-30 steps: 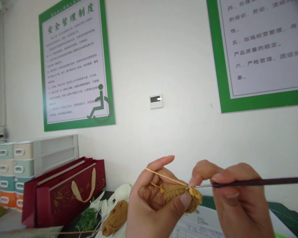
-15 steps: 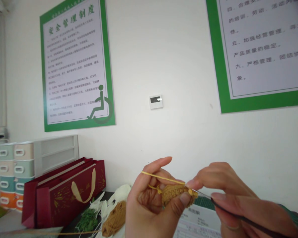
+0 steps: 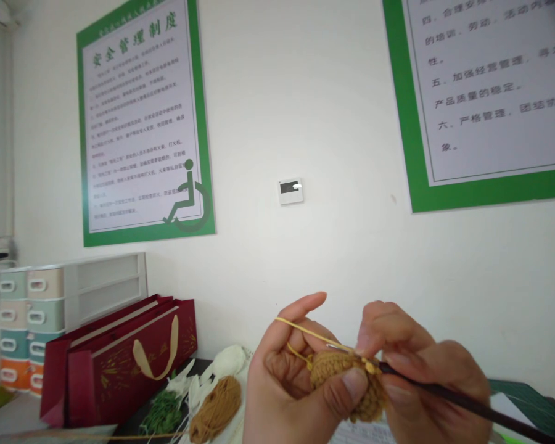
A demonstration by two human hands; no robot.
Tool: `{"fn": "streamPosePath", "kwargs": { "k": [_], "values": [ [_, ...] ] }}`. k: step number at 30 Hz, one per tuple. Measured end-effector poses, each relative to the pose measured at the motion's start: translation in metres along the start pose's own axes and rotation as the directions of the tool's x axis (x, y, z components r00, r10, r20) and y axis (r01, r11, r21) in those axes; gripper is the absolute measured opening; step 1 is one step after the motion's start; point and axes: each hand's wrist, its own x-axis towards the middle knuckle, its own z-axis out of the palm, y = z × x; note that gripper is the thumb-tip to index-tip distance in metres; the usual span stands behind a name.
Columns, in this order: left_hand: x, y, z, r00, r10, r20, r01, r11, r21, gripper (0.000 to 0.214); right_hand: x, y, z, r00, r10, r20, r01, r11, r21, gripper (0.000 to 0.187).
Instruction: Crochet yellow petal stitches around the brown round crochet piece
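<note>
A small piece of brown crochet work (image 3: 332,371) is pinched by my left hand (image 3: 291,376), thumb across its front. Yellow yarn (image 3: 305,330) runs over my left index finger to the top edge of the piece, and a few yellow stitches show there. My right hand (image 3: 416,364) grips a crochet hook (image 3: 448,394) by its dark handle. The metal tip of the hook passes through the edge of the piece and points left, close under the yarn. My right fingertips touch the stitches.
Left on the table are a brown yarn ball (image 3: 216,410), green yarn (image 3: 161,412), white yarn (image 3: 229,359), dark red gift bags (image 3: 120,364) and a drawer box (image 3: 46,314). A green mat (image 3: 527,407) and printed paper lie beneath my hands. Posters hang on the wall.
My right hand has moved in against the piece, and the hook tip has gone farther left through the edge. The piece has shifted slightly right and tilted, showing more of its front.
</note>
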Motion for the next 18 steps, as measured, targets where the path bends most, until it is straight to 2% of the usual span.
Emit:
{"fn": "streamPosePath", "kwargs": {
  "k": [1, 3, 5, 7, 10, 14, 16, 18],
  "values": [
    [0.001, -0.001, 0.001, 1.0, 0.004, 0.001, -0.004, 1.0, -0.009, 0.062, -0.003, 0.002, 0.0, 1.0, -0.016, -0.004, 0.016, 1.0, -0.003, 0.018],
    [0.001, -0.001, 0.004, 1.0, 0.019, -0.022, -0.019, 1.0, -0.01, 0.065, -0.008, 0.005, -0.002, 0.992, -0.124, 0.008, 0.124, 0.984, -0.126, 0.026],
    [-0.001, 0.001, 0.008, 0.997, 0.05, -0.064, -0.049, 0.999, 0.013, 0.072, -0.01, 0.004, -0.006, 0.972, -0.22, 0.079, 0.234, 0.924, -0.301, 0.034],
    [-0.004, 0.003, 0.012, 0.992, 0.083, -0.09, -0.079, 0.996, 0.051, 0.084, -0.008, 0.001, -0.008, 0.961, -0.246, 0.124, 0.275, 0.881, -0.384, 0.032],
    [-0.007, 0.006, 0.015, 0.992, 0.096, -0.084, -0.088, 0.992, 0.096, 0.099, -0.003, -0.004, -0.003, 0.977, -0.202, 0.068, 0.213, 0.922, -0.324, 0.023],
    [-0.008, 0.005, 0.012, 0.992, 0.104, -0.066, -0.093, 0.985, 0.146, 0.098, -0.001, -0.006, 0.011, 0.984, -0.125, -0.13, 0.097, 0.973, -0.208, 0.012],
    [-0.007, 0.005, 0.009, 0.993, 0.108, -0.044, -0.099, 0.981, 0.166, 0.096, -0.001, -0.009, 0.015, 0.976, -0.056, -0.211, 0.022, 0.987, -0.161, 0.006],
    [-0.006, 0.005, 0.004, 0.995, 0.1, -0.002, -0.099, 0.982, 0.159, 0.096, -0.001, -0.012, 0.013, 0.976, 0.056, -0.211, -0.073, 0.995, -0.072, 0.004]
  ]
}}
